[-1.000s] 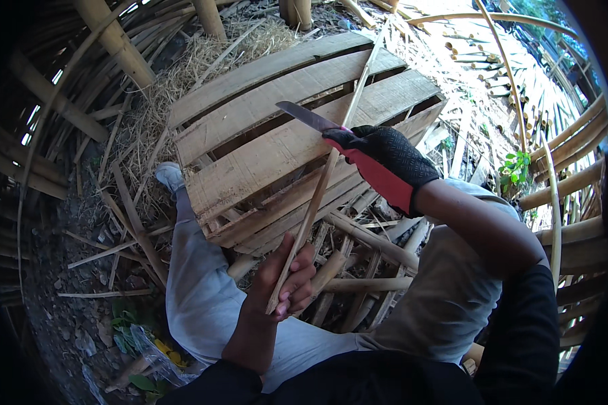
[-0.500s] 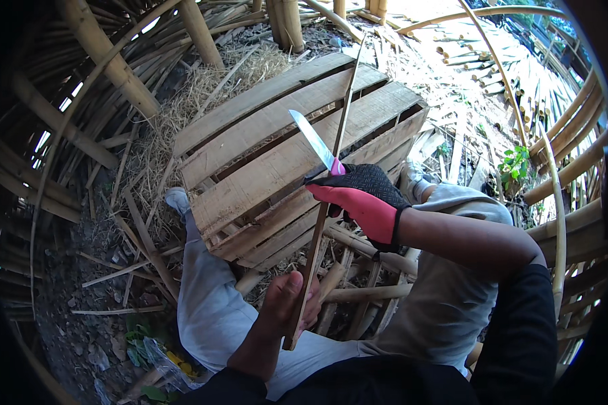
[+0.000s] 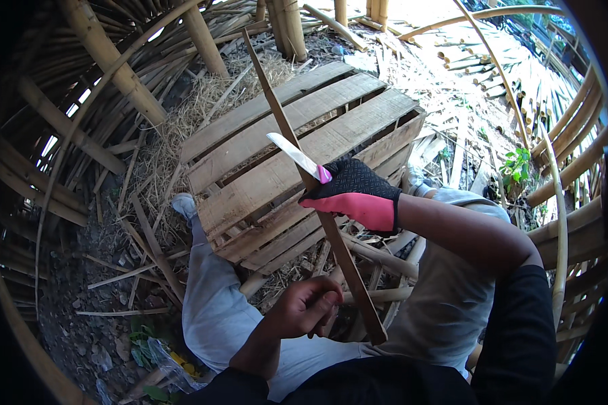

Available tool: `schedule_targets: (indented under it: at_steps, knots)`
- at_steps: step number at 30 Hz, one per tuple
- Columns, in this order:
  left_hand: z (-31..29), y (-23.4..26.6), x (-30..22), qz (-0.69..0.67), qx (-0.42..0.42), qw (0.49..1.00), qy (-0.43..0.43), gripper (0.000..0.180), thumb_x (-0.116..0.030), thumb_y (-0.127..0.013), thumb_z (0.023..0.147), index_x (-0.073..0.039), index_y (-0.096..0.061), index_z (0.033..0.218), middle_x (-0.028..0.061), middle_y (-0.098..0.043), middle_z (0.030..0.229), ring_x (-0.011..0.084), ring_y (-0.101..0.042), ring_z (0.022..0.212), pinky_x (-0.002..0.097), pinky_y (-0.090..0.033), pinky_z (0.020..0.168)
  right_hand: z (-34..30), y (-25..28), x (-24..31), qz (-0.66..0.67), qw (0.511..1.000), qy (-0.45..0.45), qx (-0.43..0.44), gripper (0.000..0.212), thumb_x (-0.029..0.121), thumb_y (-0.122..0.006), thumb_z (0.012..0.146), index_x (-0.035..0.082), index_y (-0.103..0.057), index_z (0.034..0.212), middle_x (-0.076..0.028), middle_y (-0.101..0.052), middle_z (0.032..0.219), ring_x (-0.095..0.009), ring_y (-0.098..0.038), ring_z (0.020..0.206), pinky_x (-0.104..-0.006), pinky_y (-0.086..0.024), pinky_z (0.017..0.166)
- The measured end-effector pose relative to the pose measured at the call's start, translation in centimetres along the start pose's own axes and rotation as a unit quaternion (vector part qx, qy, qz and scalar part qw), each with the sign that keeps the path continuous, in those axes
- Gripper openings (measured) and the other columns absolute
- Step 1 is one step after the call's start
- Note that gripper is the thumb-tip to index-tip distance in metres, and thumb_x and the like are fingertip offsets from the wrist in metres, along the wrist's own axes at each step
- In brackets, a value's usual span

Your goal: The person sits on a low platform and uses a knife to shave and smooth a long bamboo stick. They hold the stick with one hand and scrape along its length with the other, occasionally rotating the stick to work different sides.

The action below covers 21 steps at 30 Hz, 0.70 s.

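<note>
My right hand (image 3: 358, 196), in a black and pink glove, is closed around a knife (image 3: 297, 156) with a pink handle. Its pale blade points up and left, lying across a long brown bamboo strip (image 3: 344, 260). The same hand also grips this strip near its middle. The strip slants from the upper left down to my lap. My bare left hand (image 3: 305, 307) is curled closed just left of the strip's lower part, apart from it, and I see nothing in its fingers. Beyond the hands stands a slatted wooden crate (image 3: 250, 201).
Bamboo posts (image 3: 207, 42) and bent poles surround me. Dry shavings (image 3: 175, 128) and loose strips litter the ground left of the crate. Cut bamboo pieces (image 3: 466, 61) lie at the far right. A small green plant (image 3: 517, 164) grows at the right.
My left hand has let go of the strip's lower end. The strip has swung, its top to the left and its bottom to the right, while the knife has shifted slightly left and down.
</note>
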State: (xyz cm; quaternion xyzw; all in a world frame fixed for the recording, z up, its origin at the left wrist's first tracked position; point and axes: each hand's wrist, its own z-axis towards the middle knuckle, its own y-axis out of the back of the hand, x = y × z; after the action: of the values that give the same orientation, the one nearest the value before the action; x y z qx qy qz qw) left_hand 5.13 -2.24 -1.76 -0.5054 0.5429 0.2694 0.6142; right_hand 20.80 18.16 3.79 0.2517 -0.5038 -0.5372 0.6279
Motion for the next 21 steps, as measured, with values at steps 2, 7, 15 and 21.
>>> schedule_targets:
  at_steps: [2, 7, 15, 21]
  knots:
    - [-0.5, 2.0, -0.7, 0.055, -0.033, 0.998, -0.008, 0.021, -0.019, -0.051, 0.104, 0.0, -0.058, 0.096, 0.0009, -0.053, 0.056, 0.0075, -0.052, 0.041, 0.0232, -0.04, 0.038, -0.2, 0.1, -1.3, 0.016, 0.999, 0.035, -0.005, 0.029, 0.012, -0.062, 0.091, 0.012, -0.069, 0.119, -0.013, -0.068, 0.099, -0.031, -0.067, 0.093, -0.0388, -0.054, 0.079]
    - [-3.3, 7.4, -1.0, 0.067, -0.289, 0.931, -0.213, 0.023, -0.02, -0.057, 0.1, 0.0, -0.057, 0.091, 0.0074, -0.058, 0.066, 0.009, -0.055, 0.047, 0.0224, -0.042, 0.041, 1.1, 2.1, 0.5, 0.241, 0.932, -0.251, 0.099, 0.033, 0.028, -0.075, 0.085, 0.003, -0.07, 0.105, -0.014, -0.069, 0.085, -0.021, -0.066, 0.079, -0.0357, -0.052, 0.074]
    - [-2.4, 9.5, -3.4, 0.671, -0.407, 0.523, -0.332, 0.053, -0.039, -0.067, 0.092, -0.007, -0.052, 0.131, 0.0169, -0.055, 0.136, 0.0401, -0.045, 0.134, 0.0558, -0.031, 0.112, 0.4, 1.2, 1.3, 0.272, 0.925, -0.157, 0.213, 0.036, 0.031, -0.078, 0.082, -0.002, -0.069, 0.093, -0.018, -0.069, 0.08, -0.025, -0.066, 0.072, -0.0375, -0.05, 0.071]
    - [-3.0, 9.4, -4.2, 0.723, -0.362, 0.536, -0.242, 0.04, -0.032, -0.068, 0.089, -0.012, -0.065, 0.123, 0.0096, -0.066, 0.121, 0.0362, -0.054, 0.128, 0.0618, -0.023, 0.117, 0.3, 2.1, 2.7, 0.307, 0.895, -0.121, 0.298, 0.039, 0.03, -0.078, 0.083, -0.004, -0.067, 0.098, -0.022, -0.068, 0.085, -0.026, -0.067, 0.077, -0.0391, -0.05, 0.071]
